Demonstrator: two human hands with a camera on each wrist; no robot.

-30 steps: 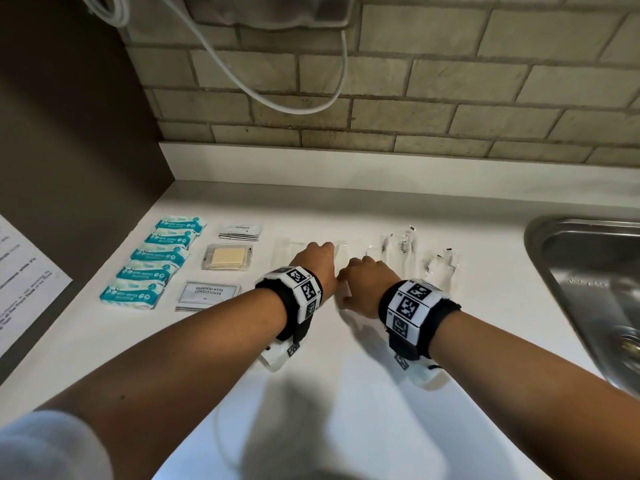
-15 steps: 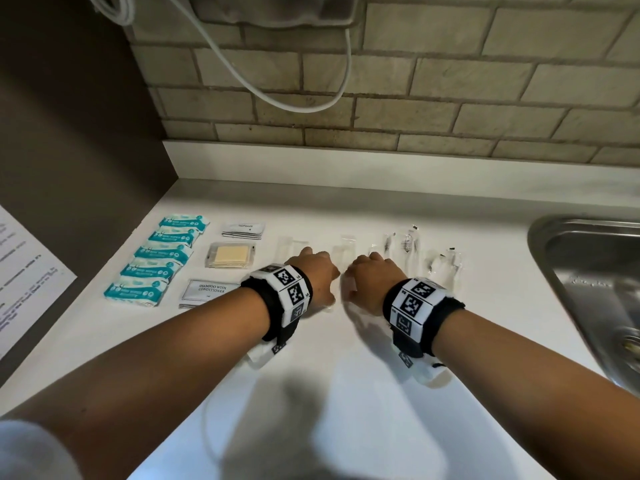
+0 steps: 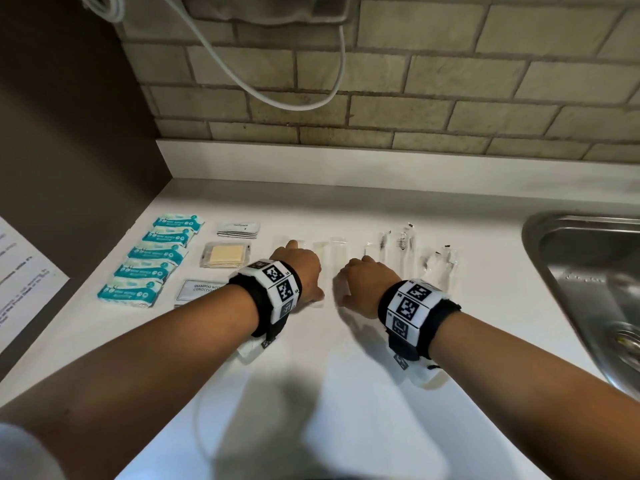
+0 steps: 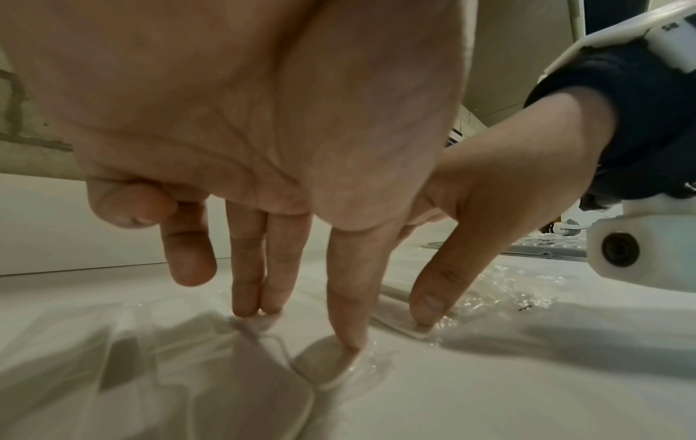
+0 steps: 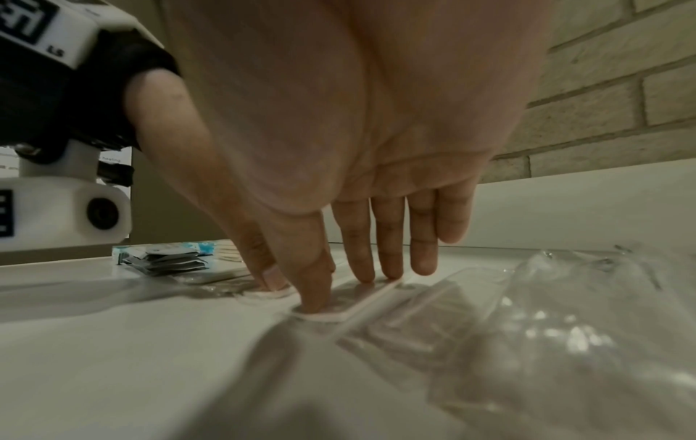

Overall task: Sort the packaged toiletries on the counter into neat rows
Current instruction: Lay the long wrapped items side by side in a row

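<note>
Long clear-wrapped packets lie side by side on the white counter under both hands. My left hand presses straight fingers on one packet, its thumb on the white rounded end of a packet. Beside it my right hand presses its thumb and fingers on the neighbouring flat packet. Neither hand grips anything. To the left lie a column of teal wipe packs, toothpaste sachets, a yellow bar in a clear pack and a shampoo sachet.
More crinkled clear packets with small dark parts lie right of my right hand. A steel sink is sunk in at the far right. A brick wall with a hanging white cable stands behind, a dark panel on the left.
My left hand has slid left, away from the right hand, so a gap has opened between them. Both hands still press on the clear packets.
</note>
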